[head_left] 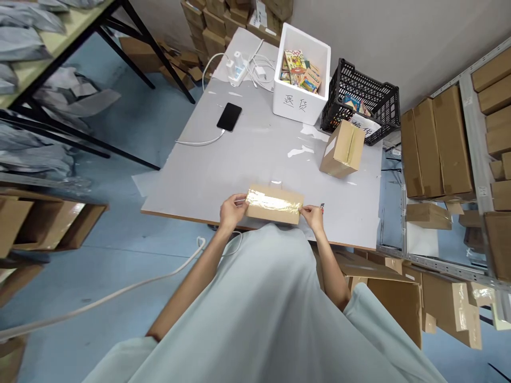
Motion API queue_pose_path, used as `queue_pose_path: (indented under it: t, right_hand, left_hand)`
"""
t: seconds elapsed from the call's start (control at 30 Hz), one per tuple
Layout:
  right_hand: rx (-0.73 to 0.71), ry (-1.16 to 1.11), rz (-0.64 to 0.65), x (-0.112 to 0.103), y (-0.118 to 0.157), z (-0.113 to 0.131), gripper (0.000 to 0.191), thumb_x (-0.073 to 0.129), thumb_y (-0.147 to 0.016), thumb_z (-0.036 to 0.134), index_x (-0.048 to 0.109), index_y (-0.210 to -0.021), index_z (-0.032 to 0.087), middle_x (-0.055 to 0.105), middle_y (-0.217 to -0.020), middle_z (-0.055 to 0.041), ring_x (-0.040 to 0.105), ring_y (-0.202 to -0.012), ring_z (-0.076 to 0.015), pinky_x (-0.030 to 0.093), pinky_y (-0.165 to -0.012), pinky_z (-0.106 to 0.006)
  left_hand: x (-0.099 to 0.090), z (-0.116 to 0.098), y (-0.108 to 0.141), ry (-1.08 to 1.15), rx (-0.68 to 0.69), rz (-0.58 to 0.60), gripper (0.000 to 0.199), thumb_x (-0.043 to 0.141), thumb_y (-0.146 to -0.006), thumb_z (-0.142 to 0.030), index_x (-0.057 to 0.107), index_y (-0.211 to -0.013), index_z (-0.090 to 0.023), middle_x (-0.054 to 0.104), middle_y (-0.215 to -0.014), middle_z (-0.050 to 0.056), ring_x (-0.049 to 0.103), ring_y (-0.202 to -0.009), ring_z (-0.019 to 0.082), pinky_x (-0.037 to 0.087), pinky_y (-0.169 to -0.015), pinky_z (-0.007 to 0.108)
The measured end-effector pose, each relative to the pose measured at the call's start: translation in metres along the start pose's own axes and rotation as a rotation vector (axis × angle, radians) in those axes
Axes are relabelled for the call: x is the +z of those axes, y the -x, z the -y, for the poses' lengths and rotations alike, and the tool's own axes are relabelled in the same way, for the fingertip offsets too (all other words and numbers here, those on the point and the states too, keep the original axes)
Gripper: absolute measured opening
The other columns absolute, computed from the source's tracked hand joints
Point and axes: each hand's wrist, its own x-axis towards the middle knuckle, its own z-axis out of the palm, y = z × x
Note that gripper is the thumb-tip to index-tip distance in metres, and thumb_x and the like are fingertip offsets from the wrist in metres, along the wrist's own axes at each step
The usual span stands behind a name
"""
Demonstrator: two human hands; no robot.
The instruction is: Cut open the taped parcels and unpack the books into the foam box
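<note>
Item: one long taped carton [273, 211], lying at the near edge of the desk [191, 191], centre of the frame; shiny tape [273, 200] along its upper side.

Your left hand [231, 211]: fingers pinching the carton's left end. Your right hand [313, 217]: fingers pinching its right end where the tape finishes; cardboard or tape edge, you cannot tell.

Step in hand, by judgement: handling the ends of the taped carton. Any next move calls for both ends supported, clear of the desk's edge.

Beyond, right of centre: one upright carton [339, 151], in front of a black crate [361, 88]. Upper centre: one white foam box [297, 105], colourful packets [299, 69] inside. Upper left of centre: one black phone [229, 117], white cable [203, 143] attached; one power strip [238, 76] above. Right side: metal shelving [471, 122], cartons stacked.
</note>
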Motion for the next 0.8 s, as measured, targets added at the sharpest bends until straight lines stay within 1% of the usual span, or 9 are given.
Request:
queue_pose_path:
  t: [0.13, 0.27, 0.37, 0.47, 0.57, 0.63, 0.67, 0.73, 0.8]
  right_hand:
    - [0.059, 0.001, 0.012, 0.007, 0.006, -0.001, 0.028, 0.081, -0.095, 0.051, 0.090, -0.092, 0.025, 0.093, -0.107, -0.0108, 0.087, -0.104, -0.0306, 0.066, -0.096, -0.038]
    - [0.069, -0.048, 0.016, 0.007, 0.007, -0.008, 0.029, 0.081, -0.095, 0.054, 0.087, -0.092, 0.025, 0.092, -0.106, -0.0100, 0.087, -0.103, -0.0302, 0.067, -0.097, -0.039]
    - [0.091, -0.088, -0.014, -0.002, 0.007, -0.020, 0.026, 0.083, -0.092, 0.051, 0.086, -0.090, 0.026, 0.091, -0.104, -0.0093, 0.086, -0.101, -0.0303, 0.066, -0.102, -0.042]
    - [0.144, -0.130, -0.062, -0.021, 0.008, -0.036, 0.027, 0.085, -0.087, 0.051, 0.086, -0.086, 0.025, 0.090, -0.097, -0.0094, 0.084, -0.100, -0.0316, 0.066, -0.103, -0.043]
    - [0.187, -0.158, -0.085, -0.041, 0.010, -0.050, 0.035, 0.083, -0.084, 0.057, 0.085, -0.084, 0.022, 0.088, -0.089, -0.0090, 0.082, -0.095, -0.0311, 0.066, -0.097, -0.044]
    - [0.210, -0.182, -0.086, -0.050, 0.012, -0.058, 0.044, 0.081, -0.084, 0.064, 0.085, -0.085, 0.020, 0.086, -0.084, -0.0083, 0.079, -0.087, -0.0288, 0.066, -0.089, -0.042]
    - [0.217, -0.198, -0.084, -0.054, 0.014, -0.061, 0.049, 0.080, -0.083, 0.067, 0.085, -0.087, 0.019, 0.084, -0.082, -0.0080, 0.078, -0.084, -0.0273, 0.065, -0.085, -0.040]
    - [0.218, -0.229, -0.081, -0.057, 0.017, -0.066, 0.057, 0.078, -0.083, 0.074, 0.085, -0.091, 0.017, 0.083, -0.080, -0.0075, 0.075, -0.081, -0.0248, 0.063, -0.081, -0.038]
    - [0.199, -0.258, -0.081, -0.055, 0.022, -0.070, 0.062, 0.077, -0.082, 0.078, 0.084, -0.092, 0.017, 0.082, -0.079, -0.0073, 0.074, -0.082, -0.0233, 0.062, -0.081, -0.036]
  left_hand:
    - [0.000, 0.005, 0.003, 0.014, -0.049, 0.023, 0.029, 0.075, -0.088, -0.017, 0.082, -0.117, -0.016, 0.088, -0.130, 0.013, 0.086, -0.117, 0.030, 0.068, -0.106, 0.039]
    - [0.002, -0.003, 0.005, -0.104, -0.050, 0.004, 0.030, 0.074, -0.092, -0.021, 0.082, -0.120, -0.018, 0.088, -0.129, 0.012, 0.085, -0.118, 0.031, 0.065, -0.109, 0.041]
    - [0.005, -0.018, 0.009, -0.215, 0.031, 0.009, 0.021, 0.074, -0.099, -0.032, 0.084, -0.114, -0.020, 0.089, -0.120, 0.011, 0.084, -0.115, 0.034, 0.063, -0.107, 0.043]
    - [0.018, -0.040, 0.020, -0.322, 0.207, 0.056, 0.019, 0.076, -0.102, -0.041, 0.081, -0.106, -0.023, 0.087, -0.115, 0.010, 0.082, -0.108, 0.034, 0.061, -0.103, 0.043]
    - [0.046, -0.066, 0.039, -0.436, 0.431, 0.179, 0.022, 0.080, -0.102, -0.047, 0.078, -0.104, -0.025, 0.085, -0.117, 0.012, 0.080, -0.106, 0.033, 0.060, -0.099, 0.042]
    - [0.074, -0.083, 0.055, -0.523, 0.536, 0.321, 0.024, 0.076, -0.106, -0.049, 0.078, -0.103, -0.025, 0.084, -0.110, 0.013, 0.080, -0.101, 0.033, 0.059, -0.092, 0.041]
    - [0.089, -0.092, 0.064, -0.562, 0.580, 0.383, 0.025, 0.072, -0.109, -0.048, 0.079, -0.103, -0.025, 0.084, -0.109, 0.015, 0.080, -0.100, 0.032, 0.059, -0.090, 0.040]
    - [0.120, -0.107, 0.081, -0.621, 0.659, 0.473, 0.028, 0.063, -0.114, -0.042, 0.082, -0.110, -0.021, 0.084, -0.111, 0.020, 0.082, -0.103, 0.033, 0.059, -0.088, 0.041]
    - [0.147, -0.119, 0.096, -0.666, 0.696, 0.532, 0.030, 0.061, -0.114, -0.032, 0.084, -0.116, -0.014, 0.083, -0.115, 0.025, 0.083, -0.106, 0.034, 0.060, -0.088, 0.041]
